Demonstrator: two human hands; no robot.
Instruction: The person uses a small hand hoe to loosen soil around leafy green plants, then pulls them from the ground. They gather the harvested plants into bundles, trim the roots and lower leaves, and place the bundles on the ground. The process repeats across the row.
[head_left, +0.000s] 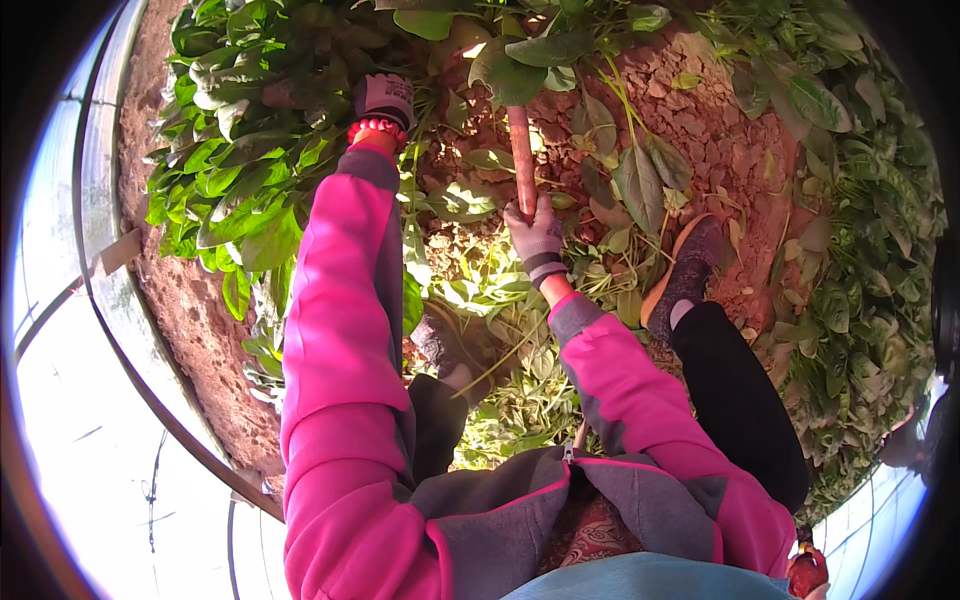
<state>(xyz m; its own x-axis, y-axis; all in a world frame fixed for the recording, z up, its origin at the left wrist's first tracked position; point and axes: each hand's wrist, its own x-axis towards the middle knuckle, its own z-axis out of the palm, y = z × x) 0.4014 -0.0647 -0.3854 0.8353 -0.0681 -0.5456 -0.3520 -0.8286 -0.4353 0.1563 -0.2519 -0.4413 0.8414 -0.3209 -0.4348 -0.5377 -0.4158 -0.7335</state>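
Note:
My left hand (385, 99), in a light knit glove with a red beaded bracelet at the wrist, reaches into a dense stand of broad-leaved green plants (251, 172) that look like spinach. Its fingers are hidden among leaves and stems. My right hand (537, 234), gloved too, grips the near end of a wooden tool handle (521, 157). The handle points away from me over the soil, and its far end disappears under leaves, so the tool's head cannot be seen. Cut or fallen leaves (637, 180) lie beside the handle.
Loose leafy stems (517, 405) cover the ground between my feet. My right shoe (686, 270) stands on cracked reddish soil (750, 165). More leafy plants (862, 322) line the right side. Plastic sheeting (90, 420) with a curved dark pole (142, 382) borders the left.

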